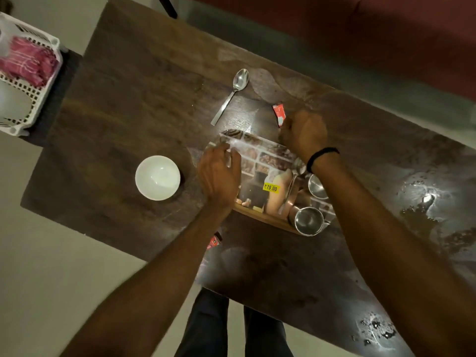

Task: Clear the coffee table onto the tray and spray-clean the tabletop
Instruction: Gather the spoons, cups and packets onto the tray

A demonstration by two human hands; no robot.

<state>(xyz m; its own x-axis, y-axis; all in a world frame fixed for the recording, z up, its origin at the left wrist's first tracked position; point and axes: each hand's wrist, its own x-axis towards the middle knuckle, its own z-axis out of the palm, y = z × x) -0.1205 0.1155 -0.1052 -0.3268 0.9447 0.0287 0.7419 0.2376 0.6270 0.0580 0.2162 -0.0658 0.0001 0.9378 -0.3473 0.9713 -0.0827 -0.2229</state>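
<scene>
A printed tray [260, 161] with a yellow price sticker lies in the middle of the dark wooden coffee table [144, 104]. Two steel cups [307, 220] and a spoon stand on its right part. My left hand [219, 176] rests on the tray's left edge, fingers curled over the rim. My right hand [304, 132] is at the tray's far edge and pinches a small red wrapper [279, 114]. A steel spoon [231, 94] lies on the table beyond the tray. A white bowl [157, 177] stands left of the tray.
A white plastic basket [33, 81] with a pink cloth sits off the table's far left end. Another small red wrapper [215, 242] lies at the near table edge by my left forearm. Wet patches [422, 202] glisten on the right of the tabletop. A red sofa [360, 34] stands beyond.
</scene>
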